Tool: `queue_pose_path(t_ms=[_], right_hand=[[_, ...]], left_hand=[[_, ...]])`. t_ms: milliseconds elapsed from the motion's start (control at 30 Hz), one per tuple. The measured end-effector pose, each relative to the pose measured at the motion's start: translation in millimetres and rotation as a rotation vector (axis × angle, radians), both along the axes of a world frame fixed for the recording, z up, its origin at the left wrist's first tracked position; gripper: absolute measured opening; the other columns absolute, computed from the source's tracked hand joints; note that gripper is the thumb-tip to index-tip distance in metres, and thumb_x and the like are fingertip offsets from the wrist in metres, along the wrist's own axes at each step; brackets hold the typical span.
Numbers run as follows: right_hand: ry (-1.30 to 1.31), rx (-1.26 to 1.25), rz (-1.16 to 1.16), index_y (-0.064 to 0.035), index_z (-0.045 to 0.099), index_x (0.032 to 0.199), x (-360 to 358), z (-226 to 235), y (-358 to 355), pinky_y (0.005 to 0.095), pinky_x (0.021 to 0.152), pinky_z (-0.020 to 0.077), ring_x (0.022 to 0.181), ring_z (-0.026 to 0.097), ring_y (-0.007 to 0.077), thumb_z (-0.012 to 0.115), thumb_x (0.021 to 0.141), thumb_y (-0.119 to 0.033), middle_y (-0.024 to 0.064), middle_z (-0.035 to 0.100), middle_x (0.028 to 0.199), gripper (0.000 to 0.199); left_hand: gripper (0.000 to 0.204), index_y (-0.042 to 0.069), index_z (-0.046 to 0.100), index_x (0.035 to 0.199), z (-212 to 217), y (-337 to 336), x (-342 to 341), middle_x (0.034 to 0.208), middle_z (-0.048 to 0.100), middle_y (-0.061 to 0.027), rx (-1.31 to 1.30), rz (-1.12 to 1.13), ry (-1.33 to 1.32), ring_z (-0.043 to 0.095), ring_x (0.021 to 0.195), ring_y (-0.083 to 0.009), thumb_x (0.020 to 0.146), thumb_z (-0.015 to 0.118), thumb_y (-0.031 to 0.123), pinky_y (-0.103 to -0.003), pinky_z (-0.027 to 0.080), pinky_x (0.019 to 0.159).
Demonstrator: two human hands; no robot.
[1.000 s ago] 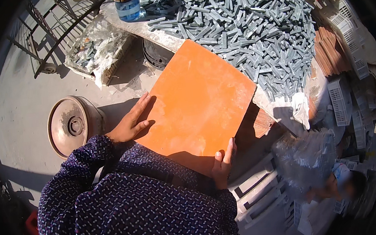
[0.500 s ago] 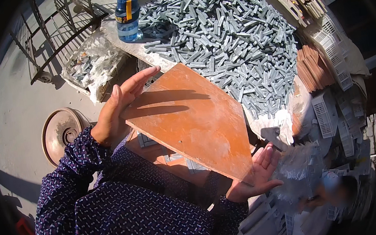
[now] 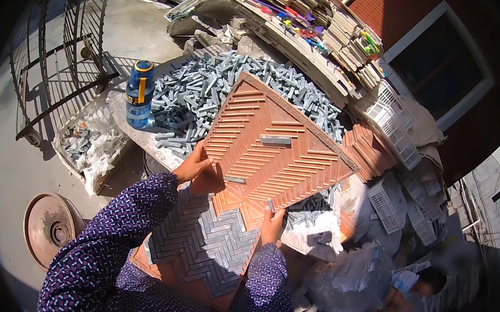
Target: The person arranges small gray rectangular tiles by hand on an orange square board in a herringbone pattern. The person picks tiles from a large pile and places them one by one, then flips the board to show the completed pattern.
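Observation:
My left hand (image 3: 193, 164) grips the left edge of an orange-brown mould board (image 3: 299, 169), and my right hand (image 3: 271, 223) holds its lower edge. The board is tilted up, with its ridged, herringbone-grooved face toward me. Several small grey tile strips lie against it, among them one grey strip (image 3: 275, 139) near the middle and another by my right fingers. Below, a herringbone sheet of grey tile strips (image 3: 202, 251) lies on a second orange board (image 3: 203, 299), partly in shadow.
Behind the board is a large heap of loose grey strips (image 3: 190, 95) on a table. A blue bottle (image 3: 139, 97) stands at its left. Stacked orange boards (image 3: 366, 148) and white crates (image 3: 387, 203) are at the right. Another person (image 3: 410, 285) is at lower right.
The board has turned from its smooth face to its ridged face and moved up, away from me. Flat palms have become gripping fingers. The herringbone sheet beneath is uncovered. The view has shifted.

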State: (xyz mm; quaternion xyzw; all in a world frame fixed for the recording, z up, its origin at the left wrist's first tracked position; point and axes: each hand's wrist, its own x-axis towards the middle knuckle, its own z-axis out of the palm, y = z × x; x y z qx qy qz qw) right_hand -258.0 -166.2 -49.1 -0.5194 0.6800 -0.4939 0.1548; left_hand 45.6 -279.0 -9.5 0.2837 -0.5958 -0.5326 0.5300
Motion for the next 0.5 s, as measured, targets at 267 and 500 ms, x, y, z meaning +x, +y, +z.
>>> queue_pose_path(t_ms=[267,500], right_hand=[[0.603,0.073,-0.171,0.0006,0.041,0.117,-21.6,8.1,-6.9,0.0401,0.075,0.0466,0.085,0.061,0.0337,0.063,0.084,-0.016,0.0201,0.06,0.091,0.043],[0.138,-0.058,-0.183,-0.0042,0.039,0.119,3.0,34.8,-11.3,0.0411,0.074,0.048,0.085,0.063,0.0327,0.069,0.08,-0.01,0.0207,0.061,0.091,0.049]], left_hand=[[0.02,0.002,0.056,0.11,-10.2,-26.5,-20.8,0.089,0.059,0.001,0.241,0.118,0.1,0.054,0.078,-0.0071,0.092,0.055,0.009,-0.022,0.045,0.07],[0.021,0.0,0.059,0.105,-3.9,-53.5,-42.6,0.091,0.063,-0.0063,0.347,0.303,-0.041,0.057,0.081,-0.0093,0.088,0.06,0.011,-0.026,0.046,0.075]])
